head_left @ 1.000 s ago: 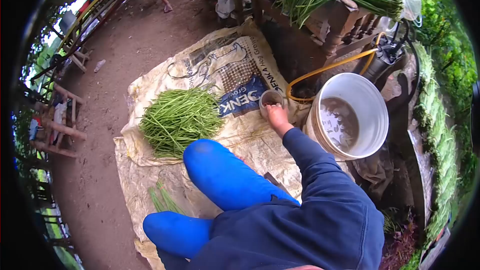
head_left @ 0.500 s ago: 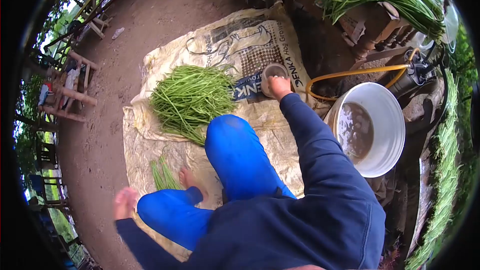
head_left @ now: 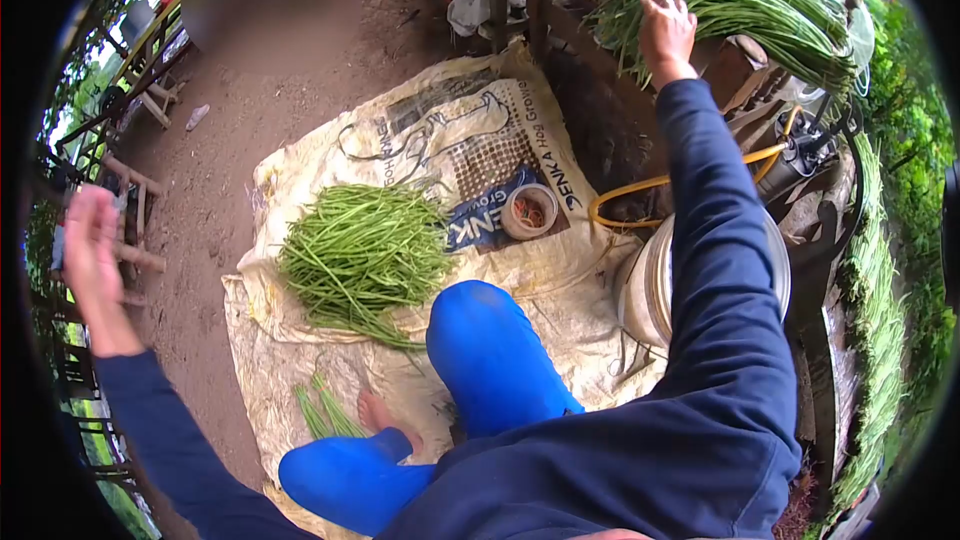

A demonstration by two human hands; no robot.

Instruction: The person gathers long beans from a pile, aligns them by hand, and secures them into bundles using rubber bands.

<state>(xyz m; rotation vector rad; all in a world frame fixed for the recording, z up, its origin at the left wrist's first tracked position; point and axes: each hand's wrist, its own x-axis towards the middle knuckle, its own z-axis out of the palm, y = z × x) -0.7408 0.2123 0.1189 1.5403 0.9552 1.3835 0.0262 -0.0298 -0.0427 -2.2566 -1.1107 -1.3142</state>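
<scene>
Raised at the far left, my left hand (head_left: 92,260) has its fingers stretched out and holds nothing visible. My right hand (head_left: 668,35) reaches to the upper right with curled fingers, at the near edge of a large bundle of long green beans (head_left: 735,0). Whatever is in those fingers is hidden. Between my hands, a loose pile of green beans (head_left: 365,255) lies on the sack mat (head_left: 300,165). Beside the pile stands a small round tub (head_left: 528,225) with small reddish-orange bits inside. A few beans (head_left: 325,410) lie by my foot.
A white bucket (head_left: 640,295) stands partly behind my right arm. A yellow hose (head_left: 640,185) curves past it to a metal pump-like device (head_left: 803,155). More beans (head_left: 870,340) line the right edge. Wooden frames (head_left: 130,210) stand at left; a blurred shape and a bare foot show at the back.
My right hand has left the small tub and moved up and right to the bean bundle. My left hand has risen and swung outward to the left. The head view has shifted slightly.
</scene>
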